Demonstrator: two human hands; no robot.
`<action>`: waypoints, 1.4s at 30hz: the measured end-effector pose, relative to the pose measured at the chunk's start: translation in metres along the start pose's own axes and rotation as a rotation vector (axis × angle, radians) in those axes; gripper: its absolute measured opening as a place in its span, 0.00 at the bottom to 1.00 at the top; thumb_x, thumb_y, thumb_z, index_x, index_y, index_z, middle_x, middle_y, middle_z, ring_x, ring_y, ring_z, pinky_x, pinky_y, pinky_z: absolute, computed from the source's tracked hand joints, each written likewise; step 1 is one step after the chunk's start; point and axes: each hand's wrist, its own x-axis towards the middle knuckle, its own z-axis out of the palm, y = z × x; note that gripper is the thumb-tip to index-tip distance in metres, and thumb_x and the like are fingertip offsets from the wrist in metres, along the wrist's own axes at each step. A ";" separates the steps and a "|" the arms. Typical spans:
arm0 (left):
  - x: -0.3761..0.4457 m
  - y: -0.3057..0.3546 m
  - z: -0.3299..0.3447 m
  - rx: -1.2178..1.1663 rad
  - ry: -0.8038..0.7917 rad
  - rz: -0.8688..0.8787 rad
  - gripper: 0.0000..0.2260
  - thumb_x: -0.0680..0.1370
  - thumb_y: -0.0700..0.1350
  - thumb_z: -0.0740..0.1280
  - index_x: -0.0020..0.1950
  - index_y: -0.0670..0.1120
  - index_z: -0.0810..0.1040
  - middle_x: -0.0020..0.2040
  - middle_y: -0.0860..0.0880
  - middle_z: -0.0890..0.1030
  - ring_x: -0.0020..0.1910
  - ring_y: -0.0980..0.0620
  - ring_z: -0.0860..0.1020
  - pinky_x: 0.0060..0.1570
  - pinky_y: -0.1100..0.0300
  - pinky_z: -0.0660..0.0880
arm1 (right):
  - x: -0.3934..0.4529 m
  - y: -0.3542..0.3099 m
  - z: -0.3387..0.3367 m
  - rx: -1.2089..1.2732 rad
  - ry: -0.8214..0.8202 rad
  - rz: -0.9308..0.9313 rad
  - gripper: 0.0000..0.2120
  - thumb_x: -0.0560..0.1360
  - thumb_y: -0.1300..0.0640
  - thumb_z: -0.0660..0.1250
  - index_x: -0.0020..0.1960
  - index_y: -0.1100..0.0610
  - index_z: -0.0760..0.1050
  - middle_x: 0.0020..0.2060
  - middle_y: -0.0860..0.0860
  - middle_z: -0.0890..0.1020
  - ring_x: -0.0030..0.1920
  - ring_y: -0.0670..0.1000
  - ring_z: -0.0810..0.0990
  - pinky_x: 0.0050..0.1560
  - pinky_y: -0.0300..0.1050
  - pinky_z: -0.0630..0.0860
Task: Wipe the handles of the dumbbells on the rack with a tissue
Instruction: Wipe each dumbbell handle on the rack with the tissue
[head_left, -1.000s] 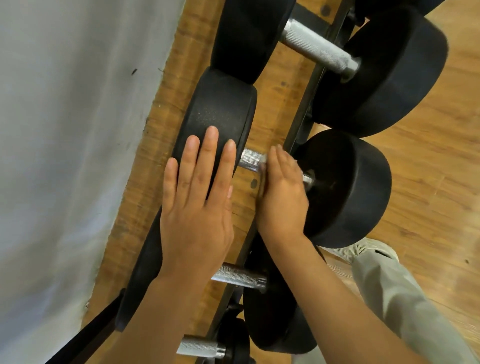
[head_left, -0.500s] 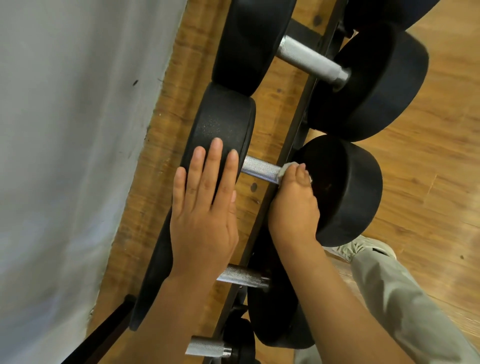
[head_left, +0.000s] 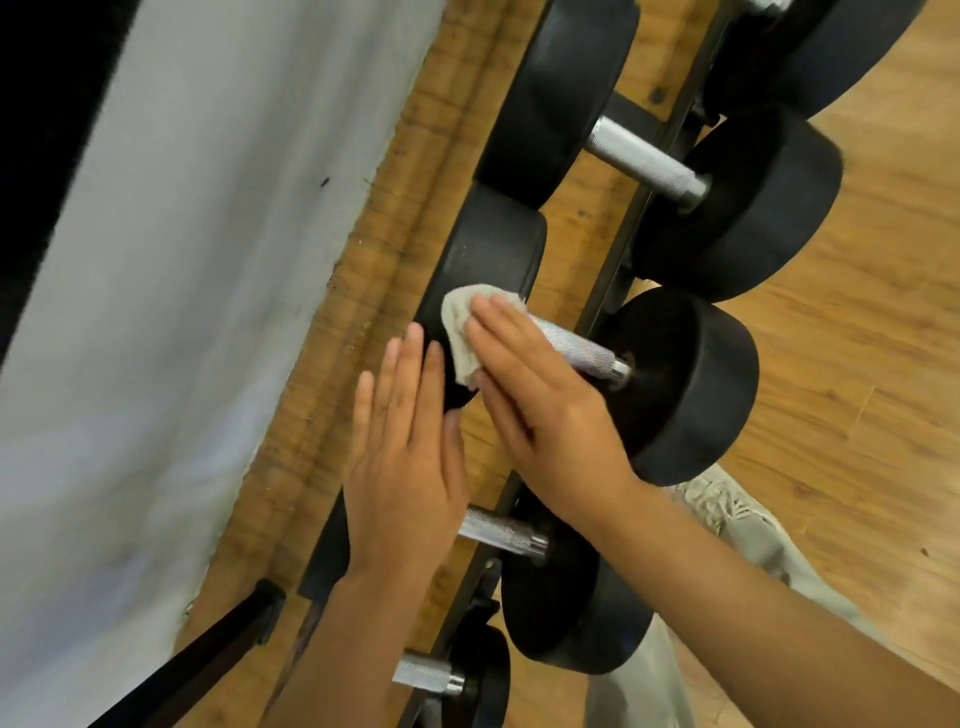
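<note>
A dumbbell with black round heads lies across the rack, its knurled metal handle in the middle of the view. My right hand holds a crumpled white tissue over the handle's left end, next to the left head. The tissue sticks out past my fingertips, and my thumb is hidden. My left hand lies flat with straight fingers on the left head's lower part. The right head and most of the handle are bare.
Another dumbbell's handle lies above, and two more handles lie below on the same black rack rail. A grey wall stands at left. Wooden floor and my trouser leg are at right.
My right hand slid with the tissue along the handle from its right end, by the right head, to its left end. My left hand stayed flat on the left head.
</note>
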 end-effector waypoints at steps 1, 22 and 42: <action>-0.010 -0.004 -0.002 0.036 -0.001 -0.044 0.23 0.84 0.45 0.56 0.78 0.39 0.62 0.80 0.42 0.60 0.80 0.46 0.57 0.79 0.52 0.49 | -0.004 0.004 0.008 -0.063 -0.057 -0.038 0.18 0.81 0.62 0.63 0.69 0.67 0.71 0.70 0.60 0.70 0.74 0.57 0.65 0.75 0.52 0.61; -0.045 -0.013 0.012 0.142 0.298 -0.173 0.19 0.84 0.44 0.56 0.70 0.37 0.75 0.70 0.42 0.75 0.70 0.46 0.74 0.73 0.51 0.67 | 0.024 0.062 -0.011 -0.293 -0.148 -0.621 0.10 0.80 0.61 0.66 0.57 0.63 0.82 0.62 0.57 0.79 0.66 0.56 0.75 0.70 0.54 0.69; -0.042 -0.007 0.017 0.180 0.355 -0.274 0.25 0.83 0.58 0.54 0.70 0.45 0.77 0.70 0.49 0.76 0.70 0.65 0.58 0.72 0.65 0.53 | 0.058 0.049 0.017 -0.554 -0.088 -0.565 0.27 0.83 0.50 0.47 0.74 0.66 0.62 0.73 0.63 0.65 0.74 0.61 0.63 0.74 0.58 0.61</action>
